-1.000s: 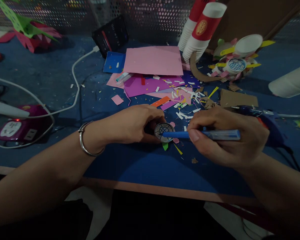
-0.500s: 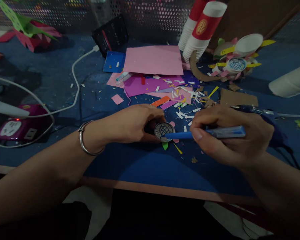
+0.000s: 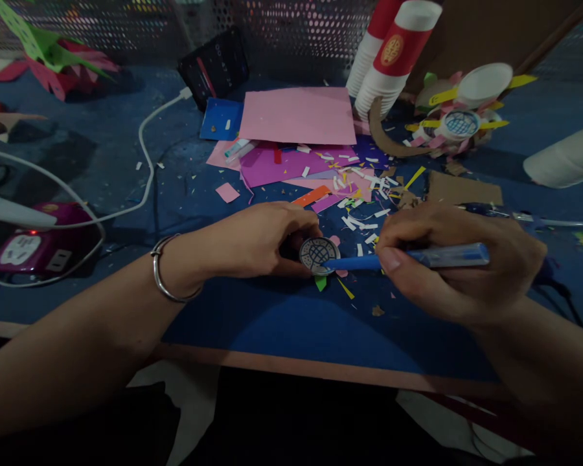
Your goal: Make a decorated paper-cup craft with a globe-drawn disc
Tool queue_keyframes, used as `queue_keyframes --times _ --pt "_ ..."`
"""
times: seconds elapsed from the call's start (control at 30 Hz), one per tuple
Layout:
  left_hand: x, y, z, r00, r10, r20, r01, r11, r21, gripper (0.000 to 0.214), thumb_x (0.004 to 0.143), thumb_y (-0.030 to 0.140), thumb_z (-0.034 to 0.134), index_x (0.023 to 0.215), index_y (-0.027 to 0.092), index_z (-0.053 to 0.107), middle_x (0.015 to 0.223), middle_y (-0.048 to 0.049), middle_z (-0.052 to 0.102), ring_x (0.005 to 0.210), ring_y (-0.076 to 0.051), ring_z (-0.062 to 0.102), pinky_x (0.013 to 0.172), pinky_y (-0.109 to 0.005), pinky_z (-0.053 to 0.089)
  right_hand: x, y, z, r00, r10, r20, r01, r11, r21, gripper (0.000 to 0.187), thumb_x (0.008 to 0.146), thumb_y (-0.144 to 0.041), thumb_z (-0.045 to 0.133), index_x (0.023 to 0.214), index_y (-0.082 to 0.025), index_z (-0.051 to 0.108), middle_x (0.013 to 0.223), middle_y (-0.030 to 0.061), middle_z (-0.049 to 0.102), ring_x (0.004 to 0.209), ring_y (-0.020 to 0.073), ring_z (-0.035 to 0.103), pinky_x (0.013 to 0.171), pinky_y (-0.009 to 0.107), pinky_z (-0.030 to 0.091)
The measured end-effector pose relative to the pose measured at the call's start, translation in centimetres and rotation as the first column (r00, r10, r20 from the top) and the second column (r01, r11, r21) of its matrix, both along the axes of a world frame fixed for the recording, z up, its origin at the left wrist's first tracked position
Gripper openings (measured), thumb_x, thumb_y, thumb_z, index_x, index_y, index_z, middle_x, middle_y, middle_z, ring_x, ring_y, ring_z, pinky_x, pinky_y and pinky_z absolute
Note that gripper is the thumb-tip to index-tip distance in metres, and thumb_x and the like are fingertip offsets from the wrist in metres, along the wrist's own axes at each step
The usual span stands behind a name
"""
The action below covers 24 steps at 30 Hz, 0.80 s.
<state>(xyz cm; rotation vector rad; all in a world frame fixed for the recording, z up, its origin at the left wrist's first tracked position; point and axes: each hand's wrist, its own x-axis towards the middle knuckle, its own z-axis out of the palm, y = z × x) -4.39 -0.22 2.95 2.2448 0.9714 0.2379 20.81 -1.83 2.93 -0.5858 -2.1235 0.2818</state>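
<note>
My left hand [image 3: 255, 241], with a silver bangle at the wrist, grips a small round disc [image 3: 317, 252] between thumb and fingers. Its pale face carries a dark drawn globe-like grid and faces up; whatever is beneath it is hidden by the hand. In my right hand [image 3: 466, 259] is a blue felt-tip pen [image 3: 354, 263], held almost level and pointing left. The pen's tip meets the lower right part of the disc's face, or is just over it. Green and yellow paper scraps lie by the disc.
Pink card [image 3: 298, 116] and paper scraps [image 3: 364, 184] lie beyond my hands. Stacked paper cups [image 3: 393, 58], a decorated cup craft [image 3: 461, 123] and a white roll [image 3: 563, 155] stand right. A phone [image 3: 216, 68], cable [image 3: 148, 139] and purple power box [image 3: 41, 239] are left.
My right hand and the pen have shifted slightly right, the tip sliding across the disc. My left hand stays put. What looks like another person's fingers, by a peach scrap, has appeared at the left edge.
</note>
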Motion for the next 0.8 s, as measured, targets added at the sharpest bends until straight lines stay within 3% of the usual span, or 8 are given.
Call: queue_keyframes --times 0.47,0.8 --pt "-0.11 0.05 -0.11 1.0 0.006 0.0 -0.006 1.0 -0.01 0.028 0.086 0.033 0.085 0.107 0.017 0.074 0.091 -0.0001 0.068 0.079 -0.014 0.059 0.07 -0.026 0.042 0.16 -0.3 0.32 0.999 -0.016 0.029 0.016 1.0 -0.004 0.02 0.074 -0.005 0.065 0.076 -0.024 0.063 0.064 -0.0066 0.067 0.047 0.0102 0.057 0.044 0.027 0.044" --pt "0.0 -0.04 0.1 1.0 0.005 -0.015 -0.005 1.0 -0.012 0.026 0.086 0.031 0.084 0.105 0.018 0.073 0.092 -0.0005 0.068 0.078 -0.014 0.059 0.069 -0.026 0.042 -0.39 -0.17 -0.02 0.999 0.01 -0.052 -0.011 1.0 -0.018 0.019 0.073 -0.006 0.067 0.072 -0.024 0.063 0.062 -0.0052 0.064 0.044 0.0108 0.054 0.04 0.027 0.039"
